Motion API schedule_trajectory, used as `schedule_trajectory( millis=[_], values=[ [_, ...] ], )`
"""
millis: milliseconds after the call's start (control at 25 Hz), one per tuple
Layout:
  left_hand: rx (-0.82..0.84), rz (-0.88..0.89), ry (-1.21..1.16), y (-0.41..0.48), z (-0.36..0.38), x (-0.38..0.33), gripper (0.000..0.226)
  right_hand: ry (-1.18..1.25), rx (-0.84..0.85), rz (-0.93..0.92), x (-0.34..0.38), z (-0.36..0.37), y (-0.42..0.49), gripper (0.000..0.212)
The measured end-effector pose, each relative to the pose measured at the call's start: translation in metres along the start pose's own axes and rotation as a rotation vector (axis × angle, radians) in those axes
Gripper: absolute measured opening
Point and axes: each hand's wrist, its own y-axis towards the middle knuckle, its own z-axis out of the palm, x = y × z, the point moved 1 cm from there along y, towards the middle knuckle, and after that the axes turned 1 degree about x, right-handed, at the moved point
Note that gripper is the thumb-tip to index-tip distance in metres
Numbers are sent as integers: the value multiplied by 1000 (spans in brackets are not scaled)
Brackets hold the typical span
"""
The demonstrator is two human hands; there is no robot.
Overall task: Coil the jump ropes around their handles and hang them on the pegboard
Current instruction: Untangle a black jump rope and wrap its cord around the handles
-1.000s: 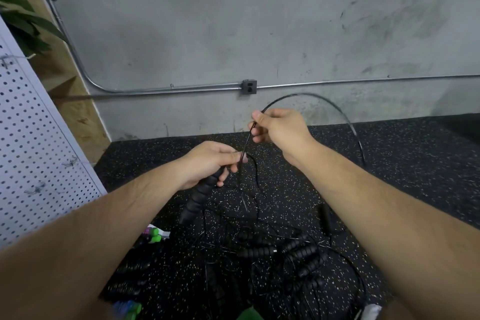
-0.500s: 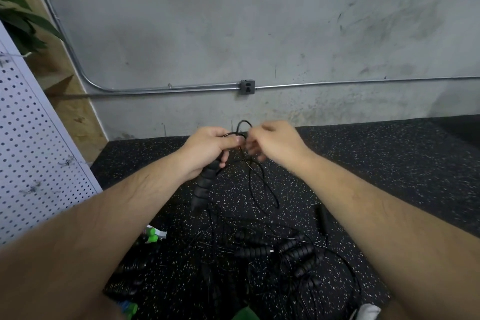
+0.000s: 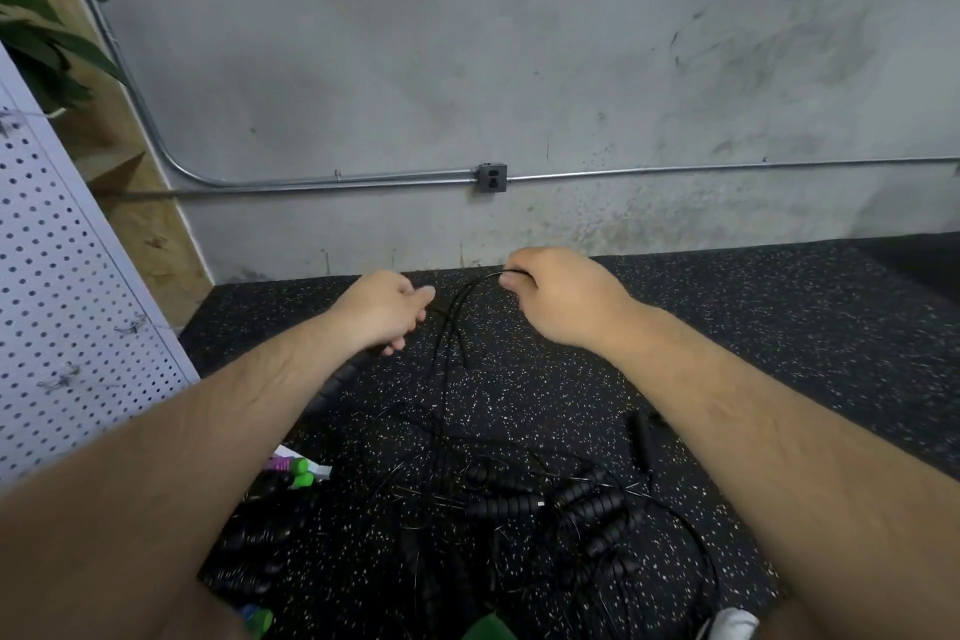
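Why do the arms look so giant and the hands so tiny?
Head view: the wide-angle lens swells what is close to the camera, so forearms balloon while the left hand and right hand look small; lighting is soft, without glare.

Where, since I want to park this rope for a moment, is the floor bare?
Bare rubber floor lies right of the right hand, up to the wall; a smaller patch sits between the left hand and the pegboard foot. Between the forearms it is crowded: the pile of jump ropes and handles, with green-capped items beside the left forearm.
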Motion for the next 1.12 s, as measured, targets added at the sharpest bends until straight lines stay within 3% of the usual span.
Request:
schedule_trajectory(
  millis=[80,120,200,280,360,480,600,680,720,760,880,920,1000,1120],
  values=[
    [-44,27,325,-2,1,1,28,-80,-9,-2,-2,-3,1,25],
    [-75,82,311,-5,1,-4,28,-113,-23,-15,-2,-4,2,25],
    [7,263,7,-12,3,-18,48,-150,-85,-67,3,-5,3,25],
    [201,344,-254,-17,10,-28,46,-141,-191,-93,7,-9,5,24],
    [328,352,-175,-19,22,-24,24,-99,-328,-71,6,-16,8,25],
    [416,263,-183,-23,33,-13,27,-35,-577,-7,-8,-25,12,23],
    [322,272,-331,-28,29,-24,26,-280,-756,-15,-11,-24,7,30],
    [198,286,-466,-29,22,-38,25,-357,-797,-148,3,-22,-2,33],
    [133,296,-513,-28,17,-43,27,-313,-734,-235,11,-17,-7,25],
    [63,311,-532,-27,13,-48,27,-211,-568,-257,18,-10,-11,17],
    [-27,338,-614,-25,3,-51,25,253,163,53,28,21,-17,19],
    [-20,342,-654,-25,1,-52,24,353,287,95,29,32,-18,18],
    [-8,344,-713,-25,1,-54,28,467,318,99,30,38,-16,12],
    [119,307,-789,-22,-1,-45,46,621,96,159,30,18,-5,10]
  ],
)
